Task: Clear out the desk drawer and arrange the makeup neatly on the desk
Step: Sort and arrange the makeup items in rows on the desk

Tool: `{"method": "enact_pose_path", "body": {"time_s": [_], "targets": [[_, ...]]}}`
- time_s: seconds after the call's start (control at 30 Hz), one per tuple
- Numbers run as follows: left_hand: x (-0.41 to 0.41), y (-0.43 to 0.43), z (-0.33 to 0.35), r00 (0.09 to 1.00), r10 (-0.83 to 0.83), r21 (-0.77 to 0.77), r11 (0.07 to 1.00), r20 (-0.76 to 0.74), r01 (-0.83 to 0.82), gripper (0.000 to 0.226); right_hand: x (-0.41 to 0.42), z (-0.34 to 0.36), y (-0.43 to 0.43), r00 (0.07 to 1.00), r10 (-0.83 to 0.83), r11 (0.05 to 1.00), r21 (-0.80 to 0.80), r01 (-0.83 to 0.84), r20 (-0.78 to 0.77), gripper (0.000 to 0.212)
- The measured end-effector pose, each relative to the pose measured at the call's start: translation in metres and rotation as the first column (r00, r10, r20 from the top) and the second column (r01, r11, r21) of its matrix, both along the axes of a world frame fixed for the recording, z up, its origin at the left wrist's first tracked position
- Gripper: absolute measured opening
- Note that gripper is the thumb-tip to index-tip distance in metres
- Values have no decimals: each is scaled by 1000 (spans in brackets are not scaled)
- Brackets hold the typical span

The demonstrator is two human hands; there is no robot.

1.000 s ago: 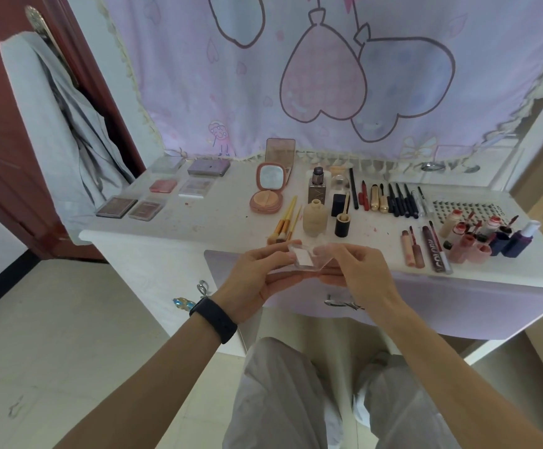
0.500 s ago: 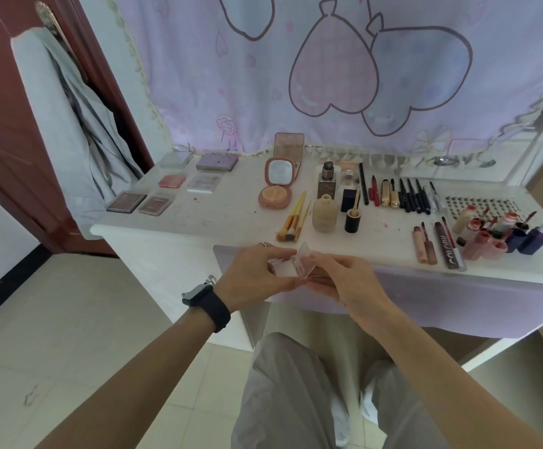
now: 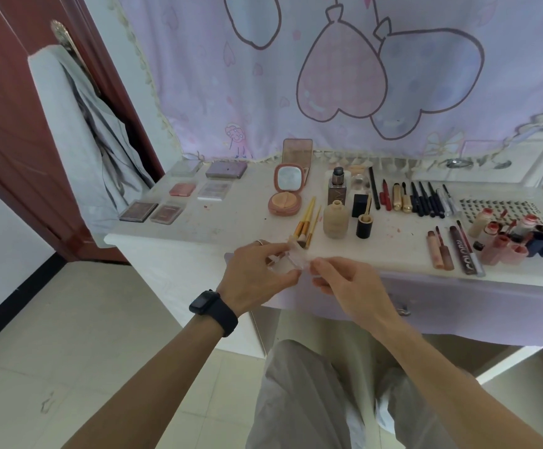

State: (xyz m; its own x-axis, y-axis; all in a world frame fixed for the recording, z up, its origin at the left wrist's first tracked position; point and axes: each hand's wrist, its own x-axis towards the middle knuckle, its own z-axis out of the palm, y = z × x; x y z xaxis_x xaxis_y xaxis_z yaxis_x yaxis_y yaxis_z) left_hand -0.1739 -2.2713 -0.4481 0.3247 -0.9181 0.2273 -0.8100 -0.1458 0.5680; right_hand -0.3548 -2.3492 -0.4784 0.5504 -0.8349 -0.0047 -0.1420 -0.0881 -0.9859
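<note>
Holding a small clear plastic case (image 3: pixel 291 265) over the front edge of the white desk (image 3: pixel 198 230), the left hand (image 3: pixel 257 275) grips it with fingers and thumb curled round its near side. The case therefore hangs in the air just in front of the gold-handled makeup brushes (image 3: pixel 305 226) and is not yet set down. The right hand (image 3: pixel 344 285) meets it from the other side, fingers bent, fingertips at the case's right corner; blur there hides whether they pinch it or only hover, so I cannot tell its grip. Two hands on so small a thing suggest it is being closed or checked before placing. The desk top is sorted by kind, which probably decides where the case belongs. Flat square eyeshadow palettes (image 3: pixel 138 210) lie in pairs at the left, and an open pink mirror compact (image 3: pixel 284 202) stands in the middle beside a beige foundation bottle (image 3: pixel 336 220). Dark slim pencils (image 3: pixel 425 199) lie side by side further back, and pink lip tubes (image 3: pixel 503 251) cluster at the right. The lavender drawer front (image 3: pixel 458 306) sits below the hands; its inside is hidden.
</note>
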Motion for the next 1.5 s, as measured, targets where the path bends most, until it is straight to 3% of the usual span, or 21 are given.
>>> {"method": "enact_pose_path", "body": {"time_s": [0.03,0.1,0.17,0.27,0.43,0.67,1.5], "targets": [[5,-3,0,997,51,9,999,-53,-51,50,-3,-7,-1,994,-54,976,-217,32,-94,13],[18,-13,0,976,167,25,986,-138,-165,48,-9,-21,-4,964,-202,806,-589,64,-172,15],[29,-27,0,955,254,50,967,-156,-249,44,-12,-35,-9,932,-309,602,-798,39,-188,22],[36,-50,1,933,340,122,937,-115,-327,18,-15,-53,-20,887,-397,464,-885,-27,-235,35],[39,-82,-4,908,418,230,888,-39,-399,34,-19,-84,-30,877,-403,375,-921,-104,-263,50],[30,-91,-12,900,436,235,874,6,-425,37,-13,-93,-31,879,-436,371,-928,-20,-193,52],[22,-89,-9,909,413,242,878,50,-412,49,-17,-88,-28,881,-415,414,-910,-38,-226,52]]}}
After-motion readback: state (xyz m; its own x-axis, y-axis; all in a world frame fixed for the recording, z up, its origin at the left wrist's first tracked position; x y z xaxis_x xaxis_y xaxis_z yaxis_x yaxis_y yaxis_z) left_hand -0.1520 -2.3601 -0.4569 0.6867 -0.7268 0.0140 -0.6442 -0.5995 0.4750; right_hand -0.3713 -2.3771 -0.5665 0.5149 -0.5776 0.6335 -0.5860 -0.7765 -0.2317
